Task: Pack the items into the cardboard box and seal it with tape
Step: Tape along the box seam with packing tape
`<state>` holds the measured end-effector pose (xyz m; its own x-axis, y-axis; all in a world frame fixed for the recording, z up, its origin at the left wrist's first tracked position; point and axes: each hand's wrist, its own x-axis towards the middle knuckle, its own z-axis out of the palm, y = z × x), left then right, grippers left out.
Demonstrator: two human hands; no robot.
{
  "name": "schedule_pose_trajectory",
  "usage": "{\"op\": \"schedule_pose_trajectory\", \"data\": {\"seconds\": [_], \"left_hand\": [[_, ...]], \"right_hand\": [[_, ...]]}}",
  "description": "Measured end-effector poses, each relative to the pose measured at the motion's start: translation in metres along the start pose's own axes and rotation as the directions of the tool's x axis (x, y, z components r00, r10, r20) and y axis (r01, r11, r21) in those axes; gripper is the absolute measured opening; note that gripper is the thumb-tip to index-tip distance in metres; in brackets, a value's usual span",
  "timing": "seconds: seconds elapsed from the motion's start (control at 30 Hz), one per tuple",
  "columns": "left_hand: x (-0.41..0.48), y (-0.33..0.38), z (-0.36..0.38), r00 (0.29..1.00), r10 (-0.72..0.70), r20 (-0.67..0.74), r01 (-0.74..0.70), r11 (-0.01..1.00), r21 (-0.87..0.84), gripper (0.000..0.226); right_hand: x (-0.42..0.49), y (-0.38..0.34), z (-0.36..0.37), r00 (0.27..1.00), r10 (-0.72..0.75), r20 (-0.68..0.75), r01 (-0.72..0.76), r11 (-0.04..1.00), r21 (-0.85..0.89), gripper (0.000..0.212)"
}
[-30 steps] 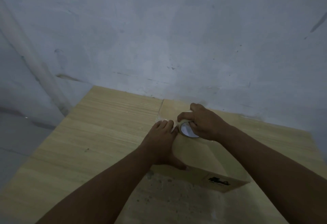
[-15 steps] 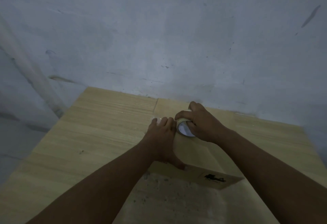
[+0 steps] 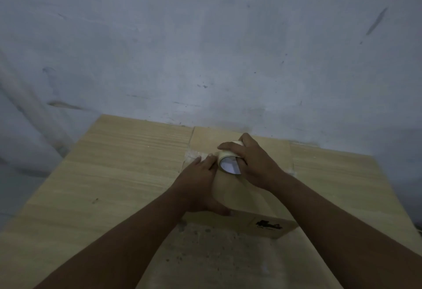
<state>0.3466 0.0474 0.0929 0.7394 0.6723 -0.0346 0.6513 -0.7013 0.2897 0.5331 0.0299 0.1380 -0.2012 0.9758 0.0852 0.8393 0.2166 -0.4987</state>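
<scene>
Hands are taping a tan cardboard box (image 3: 239,197): left hand (image 3: 201,181) pressing flat, right hand (image 3: 255,165) gripping a pale tape roll (image 3: 229,159); crooked pulling could cause wrinkles.

The right hand (image 3: 258,165) has tipped the tape roll (image 3: 228,159) slightly more upright.

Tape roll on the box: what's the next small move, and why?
Probably draw the tape roll rightward across the cardboard box top. The right hand grips it beside the left hand, which presses flat near the box's left edge.
</scene>
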Motion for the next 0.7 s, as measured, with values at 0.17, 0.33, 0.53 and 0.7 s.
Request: {"op": "schedule_pose_trajectory", "data": {"seconds": [0.17, 0.33, 0.53, 0.7], "left_hand": [[-0.001, 0.002, -0.003, 1.0, -0.018, -0.022, 0.017, 0.999, -0.036, 0.132], [0.004, 0.001, 0.005, 0.995, -0.029, -0.091, 0.019, 0.994, -0.107, 0.124], [-0.002, 0.001, 0.012, 0.997, -0.025, -0.077, 0.016, 0.993, -0.113, 0.136], [-0.006, 0.005, 0.009, 0.995, -0.062, -0.084, 0.048, 0.987, -0.153, 0.135]], "right_hand": [[0.005, 0.002, 0.002, 0.999, 0.03, -0.025, -0.029, 0.999, 0.023, 0.063], [0.009, 0.002, 0.007, 0.996, 0.073, -0.045, -0.071, 0.997, 0.037, 0.061], [0.009, -0.001, 0.007, 0.994, 0.112, -0.016, -0.111, 0.993, 0.025, 0.062], [0.006, 0.0, 0.0, 0.999, 0.041, -0.001, -0.041, 0.999, -0.036, 0.054]]}}
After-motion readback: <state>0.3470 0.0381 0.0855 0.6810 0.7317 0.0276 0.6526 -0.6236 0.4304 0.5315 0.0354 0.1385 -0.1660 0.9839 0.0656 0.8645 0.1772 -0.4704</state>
